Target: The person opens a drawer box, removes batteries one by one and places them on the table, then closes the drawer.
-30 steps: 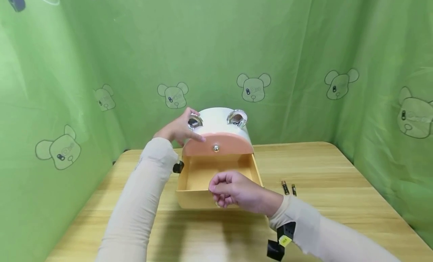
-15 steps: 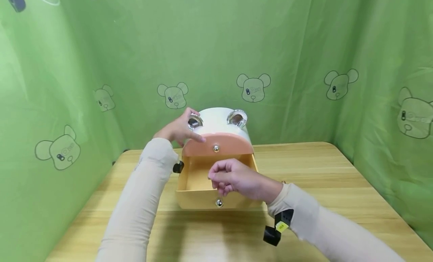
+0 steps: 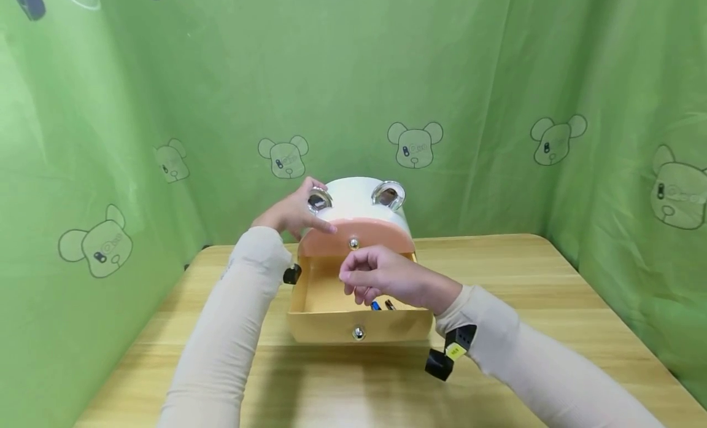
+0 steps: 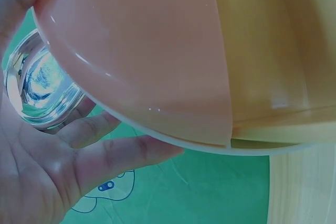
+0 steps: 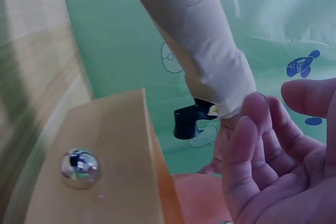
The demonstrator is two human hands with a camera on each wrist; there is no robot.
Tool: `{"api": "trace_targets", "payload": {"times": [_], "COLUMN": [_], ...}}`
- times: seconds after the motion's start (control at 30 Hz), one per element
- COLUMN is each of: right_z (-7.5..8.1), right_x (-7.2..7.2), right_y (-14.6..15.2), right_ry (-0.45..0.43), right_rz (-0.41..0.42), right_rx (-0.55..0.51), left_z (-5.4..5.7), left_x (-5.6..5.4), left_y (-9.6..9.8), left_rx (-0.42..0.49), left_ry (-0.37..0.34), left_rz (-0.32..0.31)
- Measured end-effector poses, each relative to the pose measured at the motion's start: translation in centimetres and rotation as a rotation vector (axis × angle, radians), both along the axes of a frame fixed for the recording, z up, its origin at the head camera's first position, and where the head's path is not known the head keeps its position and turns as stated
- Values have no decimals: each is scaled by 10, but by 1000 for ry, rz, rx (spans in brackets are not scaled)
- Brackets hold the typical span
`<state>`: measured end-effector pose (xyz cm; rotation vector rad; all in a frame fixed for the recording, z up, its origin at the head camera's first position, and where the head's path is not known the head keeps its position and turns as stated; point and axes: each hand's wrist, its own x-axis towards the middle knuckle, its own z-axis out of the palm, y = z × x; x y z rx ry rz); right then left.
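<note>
My left hand (image 3: 293, 210) holds the upper left of a white, rounded desktop drawer box (image 3: 353, 191), thumb on its pink upper drawer front (image 3: 326, 241) and fingers round the silver ear (image 4: 44, 80). The yellow lower drawer (image 3: 326, 323) is pulled out, with a silver knob (image 3: 358, 333) on its front. Inside it, near the front wall, lie a blue battery (image 3: 375, 305) and a dark battery (image 3: 390, 304), partly hidden. Over the drawer hovers my right hand (image 3: 386, 274), fingers loosely bent and nothing between thumb and fingertips in the right wrist view.
The box stands on a wooden table (image 3: 497, 262) with a rounded far corner. Green curtains (image 3: 353, 78) with bear prints hang behind and at both sides. A black wrist camera (image 3: 440, 365) sticks out below my right sleeve (image 3: 513, 336).
My right hand has risen from the drawer's front edge, uncovering the knob and the batteries inside. My right sleeve now covers the spot where two batteries showed on the table. The left hand keeps still.
</note>
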<state>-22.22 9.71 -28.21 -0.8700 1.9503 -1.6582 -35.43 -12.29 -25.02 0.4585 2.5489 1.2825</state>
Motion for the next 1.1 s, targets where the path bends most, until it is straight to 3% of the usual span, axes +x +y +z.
{"api": "trace_targets", "payload": {"times": [0.3,0.53,0.87,1.1], "right_z": [8,14,15,17], "right_x": [-11,-21,-36,-43], "right_y": [3,7,11,16], "right_ry": [126,224,201,203], "right_rz": [82,123,189,171], "right_rx": [157,360,474,483], "left_z": [0,1,-1,0], "left_x": [0,0,-1,1], "left_y": [1,1,0,-1], "left_rx": [-11,-9,8,9], "left_ry": [9,11,-8,-10], "left_rz": [5,-3,4,3]}}
